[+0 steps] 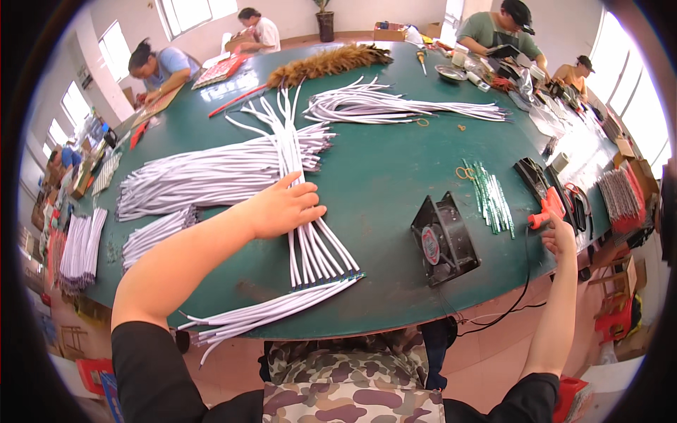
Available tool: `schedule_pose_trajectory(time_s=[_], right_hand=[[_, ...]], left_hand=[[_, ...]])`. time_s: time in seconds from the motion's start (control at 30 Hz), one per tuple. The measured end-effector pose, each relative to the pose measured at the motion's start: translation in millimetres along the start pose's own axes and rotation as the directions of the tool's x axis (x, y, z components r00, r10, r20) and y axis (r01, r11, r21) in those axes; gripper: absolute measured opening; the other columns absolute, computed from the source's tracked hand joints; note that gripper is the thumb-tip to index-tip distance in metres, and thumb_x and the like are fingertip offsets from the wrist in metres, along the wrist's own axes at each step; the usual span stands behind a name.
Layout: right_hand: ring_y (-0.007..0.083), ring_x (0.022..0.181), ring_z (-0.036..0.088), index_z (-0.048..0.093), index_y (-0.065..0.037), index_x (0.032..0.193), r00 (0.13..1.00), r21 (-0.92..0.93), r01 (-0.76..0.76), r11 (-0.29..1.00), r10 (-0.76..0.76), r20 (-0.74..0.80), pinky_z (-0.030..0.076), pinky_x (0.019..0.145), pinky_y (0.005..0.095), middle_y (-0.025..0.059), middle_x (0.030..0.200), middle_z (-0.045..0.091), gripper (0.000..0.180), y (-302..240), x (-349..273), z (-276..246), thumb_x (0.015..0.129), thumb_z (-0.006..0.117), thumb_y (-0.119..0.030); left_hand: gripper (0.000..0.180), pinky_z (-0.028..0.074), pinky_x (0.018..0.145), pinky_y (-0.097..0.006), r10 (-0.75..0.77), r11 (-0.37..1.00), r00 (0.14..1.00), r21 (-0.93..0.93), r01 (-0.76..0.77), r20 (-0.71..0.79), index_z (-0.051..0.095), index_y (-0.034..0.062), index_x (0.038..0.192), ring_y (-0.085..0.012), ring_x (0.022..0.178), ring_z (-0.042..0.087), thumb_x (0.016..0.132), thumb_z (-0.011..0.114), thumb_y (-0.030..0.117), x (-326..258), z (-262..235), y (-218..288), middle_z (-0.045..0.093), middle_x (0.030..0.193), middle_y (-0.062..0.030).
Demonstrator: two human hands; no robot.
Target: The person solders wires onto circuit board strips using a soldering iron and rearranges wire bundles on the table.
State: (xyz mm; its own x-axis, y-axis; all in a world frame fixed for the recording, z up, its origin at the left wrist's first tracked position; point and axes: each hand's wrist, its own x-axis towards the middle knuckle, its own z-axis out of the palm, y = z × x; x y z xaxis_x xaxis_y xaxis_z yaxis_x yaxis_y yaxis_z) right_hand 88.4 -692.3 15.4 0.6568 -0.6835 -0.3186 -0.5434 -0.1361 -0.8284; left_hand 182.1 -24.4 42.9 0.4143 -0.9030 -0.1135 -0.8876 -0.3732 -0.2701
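My left hand lies palm down across a bundle of long white cords, its fingers stretched over them. Toward the near edge these cords fan out in a row, their dark tips meeting a second loose bunch of white cords laid crosswise. At the right side of the table my right hand is wrapped around the handle of a red glue gun with a black cable. Beneath and left of my left hand spreads a thick pile of white cords.
A black box fan stands near the front edge, with green glittery sticks beyond it. Farther off lie more white cords and a brown feathery strip. A black tray sits beside the glue gun. Several people work around the table.
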Motion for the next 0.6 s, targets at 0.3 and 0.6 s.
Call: schedule_pose_trajectory(time_s=[0.3,0.6], right_hand=[[0.014,0.087,0.064,0.065,0.002,0.114,0.324,0.192,0.92,0.341,-0.939,0.115,0.052,0.077,0.027,0.0087,0.102,0.068,0.024,-15.2,-301.4,107.2,0.089,0.065,0.002],[0.034,0.147,0.037,0.004,-0.002,0.161,0.419,0.645,0.215,0.733,-0.666,0.618,0.036,0.117,0.0445,0.0258,0.157,0.033,0.111,-17.2,-365.9,263.1,0.085,0.082,-0.021]], left_hand=[[0.011,0.043,0.1,-0.039,0.083,0.996,0.987,-0.033,-0.089,-0.135,0.062,0.0119,0.089,-0.0241,0.098,0.062,0.08,0.067,0.01,-5.9,3.8,-17.8,0.062,0.09,-0.0036],[0.015,0.045,0.084,-0.041,-0.035,0.99,0.885,0.106,0.094,-0.463,0.058,0.0099,0.087,-0.0282,0.088,0.06,0.075,0.067,0.007,4.0,-104.7,-46.4,0.06,0.086,-0.0059]])
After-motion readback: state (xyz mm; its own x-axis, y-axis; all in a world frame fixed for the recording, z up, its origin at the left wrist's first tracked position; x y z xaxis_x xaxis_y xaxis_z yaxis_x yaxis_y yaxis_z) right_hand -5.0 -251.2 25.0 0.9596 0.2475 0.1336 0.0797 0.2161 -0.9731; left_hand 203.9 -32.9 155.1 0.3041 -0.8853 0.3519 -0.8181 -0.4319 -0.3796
